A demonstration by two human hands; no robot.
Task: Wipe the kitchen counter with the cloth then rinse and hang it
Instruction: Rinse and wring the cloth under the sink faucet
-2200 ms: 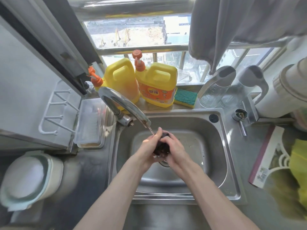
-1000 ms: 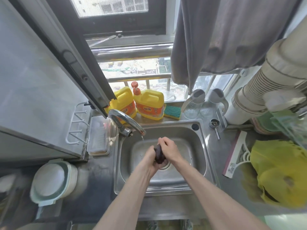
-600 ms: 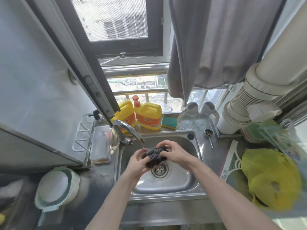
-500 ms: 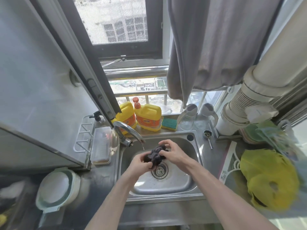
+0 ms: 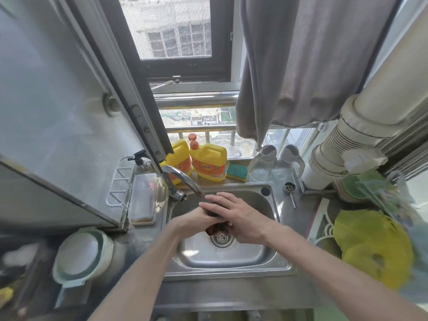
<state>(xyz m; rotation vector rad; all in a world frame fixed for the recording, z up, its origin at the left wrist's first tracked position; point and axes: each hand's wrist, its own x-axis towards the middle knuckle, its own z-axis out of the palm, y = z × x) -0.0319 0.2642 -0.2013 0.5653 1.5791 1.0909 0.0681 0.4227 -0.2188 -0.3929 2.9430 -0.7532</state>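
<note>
1. Cloth: dark, bunched; pressed between both hands, mostly hidden, a bit showing below them; held over the sink drain.
2. Left hand: closed on the cloth from below; right hand: fingers flat over it.
3. Tap: spout just beyond the fingertips.
4. Yellow bottles: farther behind, on the sill.

Left hand under right hand
</note>
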